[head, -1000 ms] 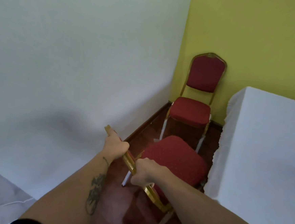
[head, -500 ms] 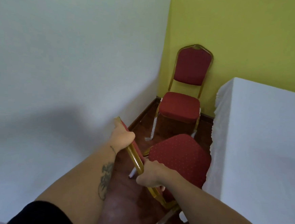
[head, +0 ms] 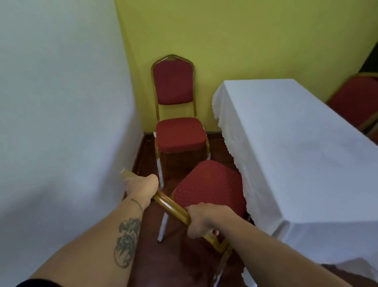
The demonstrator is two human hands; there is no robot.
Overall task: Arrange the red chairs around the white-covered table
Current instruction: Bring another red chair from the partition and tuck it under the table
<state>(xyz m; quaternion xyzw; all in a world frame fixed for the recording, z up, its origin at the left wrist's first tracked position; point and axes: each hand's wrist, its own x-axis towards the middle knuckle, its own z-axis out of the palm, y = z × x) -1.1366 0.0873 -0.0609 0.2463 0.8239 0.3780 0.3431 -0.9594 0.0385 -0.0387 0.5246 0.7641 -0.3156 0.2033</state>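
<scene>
While the left hand (head: 143, 186) and right hand (head: 202, 219) both clench the gold back rail of the near red chair (head: 211, 186), its seat tucked beside the white-covered table (head: 296, 151), placing looks underway — next, squaring it in on the dark wood floor (head: 173, 266), in the yellow-walled corner.

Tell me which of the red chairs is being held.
The nearest chair, beside the white-covered table: the left hand and right hand grip its gold backrest. The others stand untouched.
</scene>
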